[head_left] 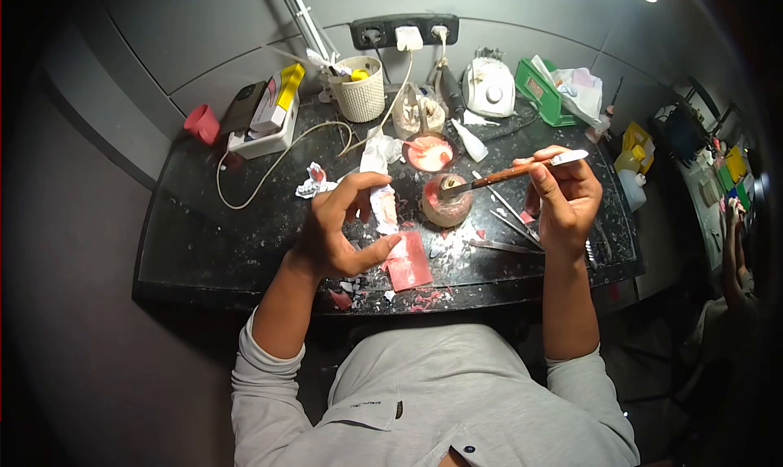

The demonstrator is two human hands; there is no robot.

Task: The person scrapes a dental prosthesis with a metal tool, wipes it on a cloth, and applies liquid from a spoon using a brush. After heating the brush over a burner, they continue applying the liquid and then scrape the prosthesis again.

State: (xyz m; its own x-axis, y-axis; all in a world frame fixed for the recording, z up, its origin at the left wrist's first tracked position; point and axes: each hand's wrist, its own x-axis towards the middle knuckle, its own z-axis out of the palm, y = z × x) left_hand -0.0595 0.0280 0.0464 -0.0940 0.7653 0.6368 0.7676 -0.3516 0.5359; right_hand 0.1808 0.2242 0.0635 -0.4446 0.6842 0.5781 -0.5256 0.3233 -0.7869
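On the dark bench (pixel 188 239), head view, we see our left hand (pixel 338 226) pinching a dental cast (pixel 383 206) between thumb and fingertips. Our right hand (pixel 567 198) grips a wooden-handled spatula (pixel 510 173), its axis running eight to two o'clock, with the blade tip in the round pot (pixel 446 204) at the cast's three o'clock (just beside it). No writing is legible.

The person wore a light grey, long-sleeved shirt (pixel 432 377). Well back from the left hand (pixel 338 226), the left sleeve (pixel 261 365) sat bunched in soft folds near the elbow. The right sleeve (pixel 591 385) ended likewise behind the right hand (pixel 567 202), leaving both forearms bare. A flat pocket (pixel 363 416) on the chest carried a small dark tab (pixel 399 409), and one dark button (pixel 469 449) showed at the collar.
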